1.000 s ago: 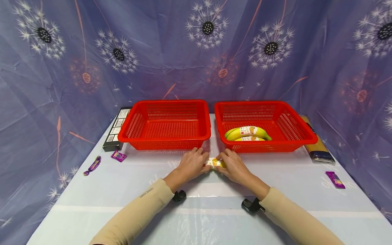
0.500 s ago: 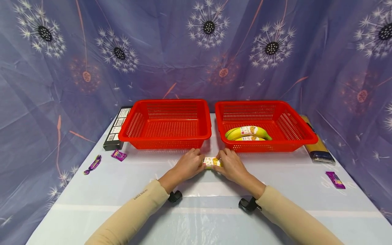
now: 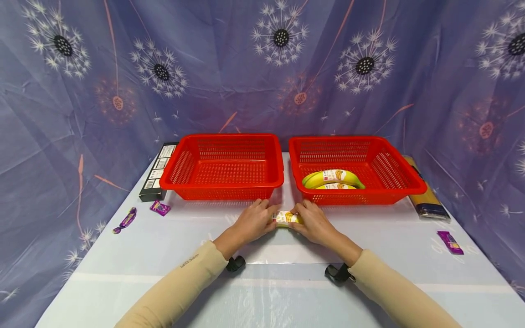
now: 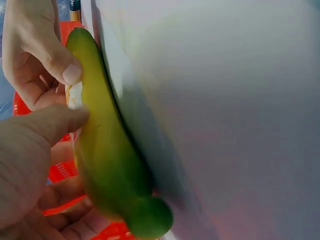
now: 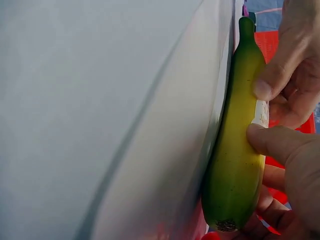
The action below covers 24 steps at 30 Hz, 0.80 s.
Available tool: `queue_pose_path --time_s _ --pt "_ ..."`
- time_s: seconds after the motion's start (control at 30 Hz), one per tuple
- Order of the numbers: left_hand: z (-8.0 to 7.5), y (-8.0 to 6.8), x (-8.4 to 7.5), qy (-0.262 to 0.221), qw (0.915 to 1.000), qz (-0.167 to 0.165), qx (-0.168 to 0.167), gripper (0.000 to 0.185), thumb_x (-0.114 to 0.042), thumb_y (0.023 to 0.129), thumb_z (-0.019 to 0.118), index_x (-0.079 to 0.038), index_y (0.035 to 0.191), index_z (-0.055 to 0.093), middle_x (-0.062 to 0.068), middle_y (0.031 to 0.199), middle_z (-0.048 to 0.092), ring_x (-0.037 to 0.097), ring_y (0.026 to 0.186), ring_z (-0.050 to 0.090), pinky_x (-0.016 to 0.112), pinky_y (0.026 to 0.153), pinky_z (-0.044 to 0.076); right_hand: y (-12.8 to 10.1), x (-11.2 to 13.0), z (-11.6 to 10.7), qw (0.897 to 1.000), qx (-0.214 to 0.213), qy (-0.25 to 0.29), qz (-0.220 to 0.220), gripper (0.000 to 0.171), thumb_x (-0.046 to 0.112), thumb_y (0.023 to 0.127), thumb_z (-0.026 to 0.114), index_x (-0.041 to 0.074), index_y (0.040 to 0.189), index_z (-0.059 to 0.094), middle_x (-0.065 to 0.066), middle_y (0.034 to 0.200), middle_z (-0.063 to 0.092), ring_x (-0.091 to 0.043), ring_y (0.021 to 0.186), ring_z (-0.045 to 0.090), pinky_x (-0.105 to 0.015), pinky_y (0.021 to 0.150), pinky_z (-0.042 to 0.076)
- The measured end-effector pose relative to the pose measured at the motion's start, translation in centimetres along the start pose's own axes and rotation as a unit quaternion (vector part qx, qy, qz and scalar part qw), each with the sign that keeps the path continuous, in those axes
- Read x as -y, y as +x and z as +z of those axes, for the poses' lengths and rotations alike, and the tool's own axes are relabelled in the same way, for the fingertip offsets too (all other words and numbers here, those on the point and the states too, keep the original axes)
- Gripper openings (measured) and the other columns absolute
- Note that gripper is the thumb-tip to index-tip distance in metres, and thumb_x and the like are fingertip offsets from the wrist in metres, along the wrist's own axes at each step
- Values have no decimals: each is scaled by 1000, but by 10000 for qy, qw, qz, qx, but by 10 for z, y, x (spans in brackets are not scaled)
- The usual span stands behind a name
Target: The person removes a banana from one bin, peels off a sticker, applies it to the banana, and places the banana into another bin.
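Note:
A yellow-green banana [image 3: 283, 218] with a white printed label lies on the table in front of the two red baskets. My left hand [image 3: 254, 221] grips its left end in the head view, and my right hand [image 3: 312, 222] holds the right end. Both thumbs press the near side of the banana [image 4: 107, 145], close to the label [image 4: 75, 96], in the left wrist view. From the right wrist, the banana [image 5: 235, 135] shows its stem at the top and its dark tip below. The fingers behind it are partly hidden.
Two bananas [image 3: 334, 176] lie in the right red basket [image 3: 393, 196]. The left red basket [image 3: 221, 186] stands beside it. A black box [image 3: 156, 175] and purple-wrapped candies [image 3: 160, 207] are at left; a yellow-brown packet [image 3: 426, 196] and another purple-wrapped candy [image 3: 450, 242] at right.
My left hand has shifted slightly left along the banana, and more of the label shows. My right hand moved slightly left, then back right. Both hands stay on the banana.

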<state>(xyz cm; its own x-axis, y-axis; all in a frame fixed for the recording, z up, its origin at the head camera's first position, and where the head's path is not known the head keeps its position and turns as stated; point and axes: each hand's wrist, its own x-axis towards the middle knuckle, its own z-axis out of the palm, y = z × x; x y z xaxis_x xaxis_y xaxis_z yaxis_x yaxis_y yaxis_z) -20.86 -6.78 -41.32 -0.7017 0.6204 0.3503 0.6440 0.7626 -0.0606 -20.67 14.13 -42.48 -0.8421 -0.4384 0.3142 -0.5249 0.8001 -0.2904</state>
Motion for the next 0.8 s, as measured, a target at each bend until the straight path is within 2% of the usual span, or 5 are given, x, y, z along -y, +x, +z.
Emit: queue_pose_path --time_s 0.07,0.13,0.2,0.53,0.8 --pt "0 1 -1 47 10000 36 16 39 -33 82 71 -16 116 66 6 100 63 21 88 56 30 80 49 0 1 0 10000 -27 14 8 32 26 75 78 11 98 61 -3 88 53 -16 78 46 -30 69 35" --pt "1 1 -1 67 10000 30 46 38 -34 81 72 -17 115 67 4 98 61 19 84 52 27 74 47 1 1 1 10000 -30 -5 27 32 26 75 78 11 98 61 -3 88 54 -16 78 46 -30 69 35" --pt "1 1 -2 68 10000 30 43 37 -33 81 73 -16 113 68 3 97 61 19 83 50 26 73 46 1 1 1 10000 -37 -33 52 32 26 75 78 11 97 61 -3 88 54 -16 78 46 -30 69 35" --pt "-2 -1 0 -151 9998 -94 102 29 -25 83 70 -8 107 69 4 96 61 20 86 53 29 77 48 0 2 0 9999 -139 11 18 33 26 74 79 11 97 61 -5 90 56 -17 78 47 -30 69 37" --pt "0 3 -3 -136 9995 -109 257 36 -35 83 70 -16 113 67 4 99 59 20 84 50 28 69 46 -1 1 -1 10000 -67 13 37 33 25 74 79 11 97 61 -5 89 55 -18 79 47 -31 69 36"
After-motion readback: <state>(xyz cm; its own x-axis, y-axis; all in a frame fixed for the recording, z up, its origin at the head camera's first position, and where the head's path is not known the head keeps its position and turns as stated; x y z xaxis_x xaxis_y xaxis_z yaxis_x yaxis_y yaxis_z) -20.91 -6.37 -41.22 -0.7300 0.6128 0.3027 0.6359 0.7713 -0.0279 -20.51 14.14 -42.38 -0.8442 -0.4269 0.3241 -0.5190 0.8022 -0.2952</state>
